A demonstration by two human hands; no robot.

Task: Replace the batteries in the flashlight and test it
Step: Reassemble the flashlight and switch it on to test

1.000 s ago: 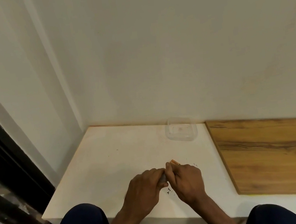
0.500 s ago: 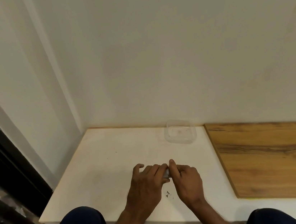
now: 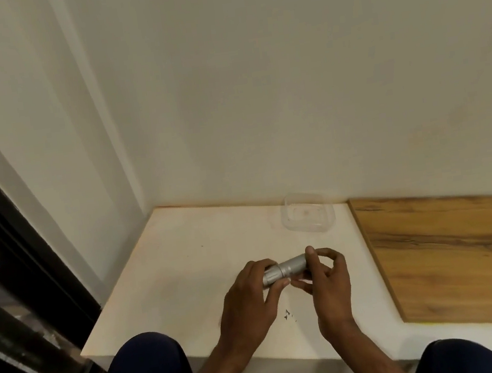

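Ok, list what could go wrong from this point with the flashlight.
1. The silver flashlight is held above the white tabletop between the left hand and right hand; if it comes apart, loose parts might drop and roll off the edge.
2. The clear container sits far back, so parts may not land inside.

Silver flashlight (image 3: pixel 285 271) between both hands

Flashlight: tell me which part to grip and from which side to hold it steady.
Grip the flashlight around its knurled barrel, closing from the near side: it lies roughly level, left to right, so the round body suits a wrap. The left hand holds its left end, the right hand its right.
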